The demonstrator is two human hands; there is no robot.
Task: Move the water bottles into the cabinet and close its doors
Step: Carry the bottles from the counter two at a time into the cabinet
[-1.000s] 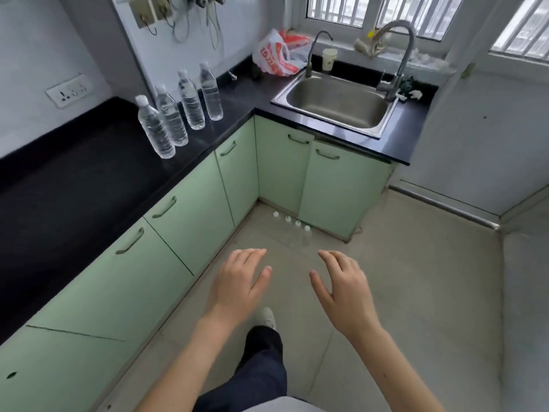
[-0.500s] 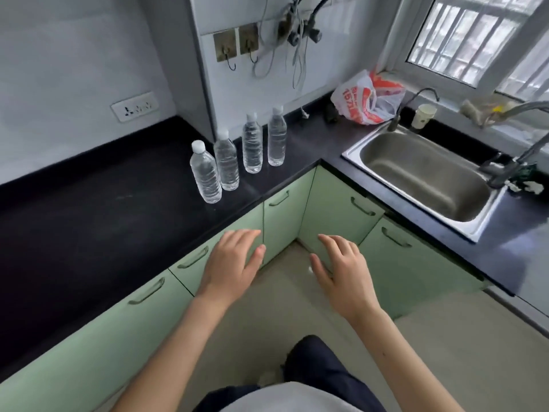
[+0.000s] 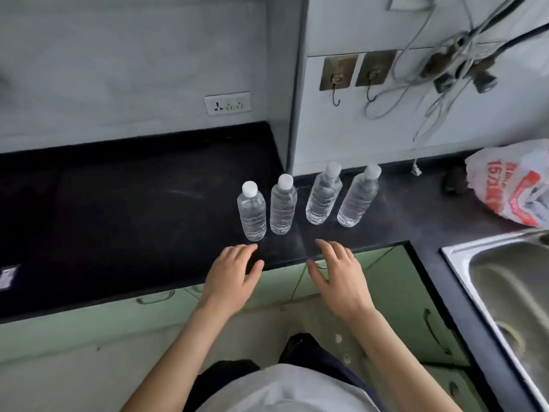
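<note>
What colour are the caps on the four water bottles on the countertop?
White, on all four water bottles, clearest in the head view against the black countertop.

This is a small home kitchen. A black stone worktop (image 3: 118, 218) runs along two walls and turns the corner, with pale green cabinet doors (image 3: 383, 281) below it, each fitted with a metal handle (image 3: 427, 322). A stainless steel sink (image 3: 454, 263) is set into the worktop at the right. On the grey wall are a white power socket (image 3: 227, 103), two stick-on hooks (image 3: 335, 81) and a tangle of cables (image 3: 445, 69). A printed plastic shopping bag (image 3: 514, 185) lies by the sink, and the floor (image 3: 89, 367) is pale.
</note>
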